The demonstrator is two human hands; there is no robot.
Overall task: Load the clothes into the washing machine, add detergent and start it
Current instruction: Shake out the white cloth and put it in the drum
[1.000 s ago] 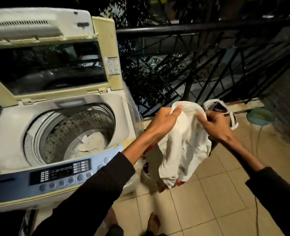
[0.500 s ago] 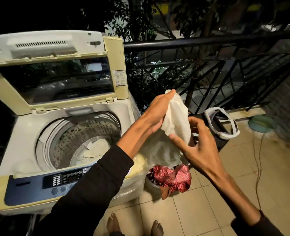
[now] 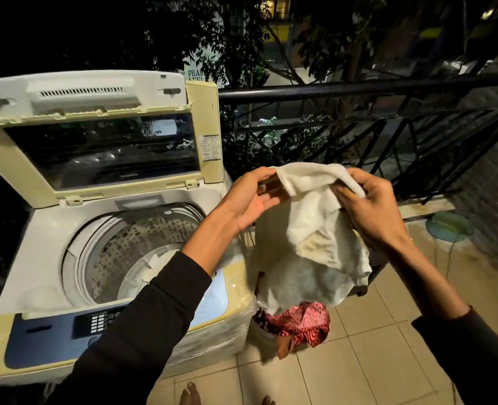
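A white cloth (image 3: 315, 229) hangs in the air to the right of the top-loading washing machine (image 3: 51, 247). My left hand (image 3: 250, 200) pinches its upper left edge and my right hand (image 3: 370, 209) grips its upper right edge. The machine's lid (image 3: 101, 141) stands raised. Inside the steel drum (image 3: 142, 247) lies some pale fabric. Below the cloth, a red patterned garment (image 3: 300, 323) sits in a basket on the floor, the basket mostly hidden.
A dark metal railing (image 3: 358, 89) runs behind, with trees beyond it. A teal round object (image 3: 449, 226) lies on the tiled floor at right, near a brick wall (image 3: 493, 182). The blue control panel (image 3: 66, 331) faces me. My bare feet (image 3: 189, 396) show at the bottom.
My right hand has come back up and taken hold of the white cloth's right edge. The cloth is now spread between both hands, higher than before. The view has tilted upward.
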